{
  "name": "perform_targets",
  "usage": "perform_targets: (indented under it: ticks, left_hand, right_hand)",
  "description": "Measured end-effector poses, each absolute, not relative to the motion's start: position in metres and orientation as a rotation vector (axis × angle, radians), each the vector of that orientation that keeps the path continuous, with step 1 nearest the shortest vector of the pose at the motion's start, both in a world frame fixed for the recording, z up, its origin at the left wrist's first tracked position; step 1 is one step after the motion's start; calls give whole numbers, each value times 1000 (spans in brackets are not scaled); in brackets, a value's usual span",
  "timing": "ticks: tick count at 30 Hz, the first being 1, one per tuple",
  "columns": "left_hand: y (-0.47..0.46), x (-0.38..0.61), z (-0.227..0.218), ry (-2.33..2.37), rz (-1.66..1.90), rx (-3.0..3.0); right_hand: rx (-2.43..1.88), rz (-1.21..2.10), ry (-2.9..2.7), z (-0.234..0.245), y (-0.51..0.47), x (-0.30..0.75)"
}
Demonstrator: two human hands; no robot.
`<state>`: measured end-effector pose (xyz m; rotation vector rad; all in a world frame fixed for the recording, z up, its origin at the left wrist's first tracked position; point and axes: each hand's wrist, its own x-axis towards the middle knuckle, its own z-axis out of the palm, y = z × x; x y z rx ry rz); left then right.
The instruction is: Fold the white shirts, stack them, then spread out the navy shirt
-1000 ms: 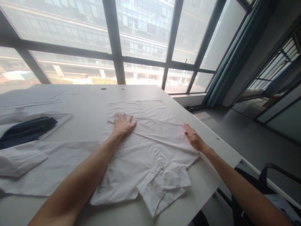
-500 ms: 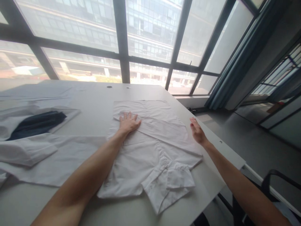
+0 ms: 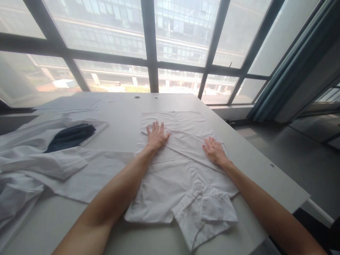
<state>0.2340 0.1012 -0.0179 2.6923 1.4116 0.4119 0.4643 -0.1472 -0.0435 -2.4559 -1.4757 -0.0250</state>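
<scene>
On the white table [image 3: 122, 124] lies a white garment [image 3: 170, 184], and flat upon it rest the left hand [image 3: 157, 137], fingers spread, and the right hand [image 3: 214, 150], fingers slightly parted, both grasping nothing, while one dark mark [image 3: 272, 165] by the table's edge is too small to read.

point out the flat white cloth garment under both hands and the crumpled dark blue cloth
Flat white cloth garment [image 3: 177, 171]: head view, its creased middle
Crumpled dark blue cloth [image 3: 71, 137]: head view, its visible middle
</scene>
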Motion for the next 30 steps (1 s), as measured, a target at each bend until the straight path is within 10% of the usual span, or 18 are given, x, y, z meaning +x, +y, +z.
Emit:
perform_targets:
  ticks: [17,30]
  left_hand:
    - [120,223,-18,1646,275,2564]
    - [82,238,-15,776,27,2930]
  right_hand:
    - [-2668,69,-1481,-29,-156,467]
    - [-2262,-69,-1740,-23,-158,451]
